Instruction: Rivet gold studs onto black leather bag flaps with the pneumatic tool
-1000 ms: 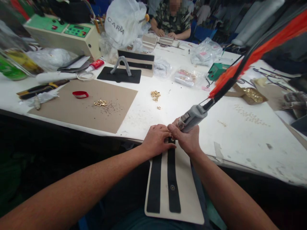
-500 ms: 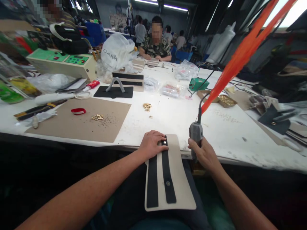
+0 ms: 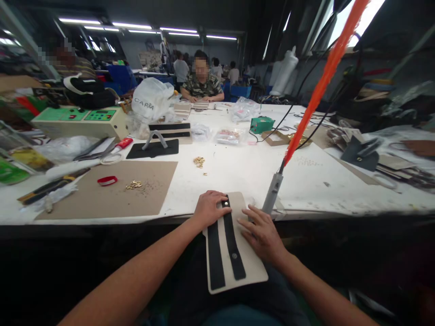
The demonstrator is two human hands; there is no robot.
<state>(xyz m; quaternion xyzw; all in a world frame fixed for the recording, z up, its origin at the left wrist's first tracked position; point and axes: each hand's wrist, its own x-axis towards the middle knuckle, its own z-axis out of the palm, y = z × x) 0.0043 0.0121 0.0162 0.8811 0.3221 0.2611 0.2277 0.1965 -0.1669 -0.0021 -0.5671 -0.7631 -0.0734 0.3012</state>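
The panel (image 3: pixel 249 259) slants over the person's lap, its far end at the bench (image 3: pixel 234 170) edge. The left hand (image 3: pixel 208 209) rests on that end, thumb and fingers parted around a snap (image 3: pixel 226 203); whether its grip clasps the panel cannot be told. The right hand's (image 3: pixel 261 232) grip is spread wide and holds nothing, beside a tilted driver (image 3: pixel 273 194) below an orange cord (image 3: pixel 321 88).

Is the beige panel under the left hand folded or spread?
Spread: both black strips run lengthwise along the panel, and no fold shows.
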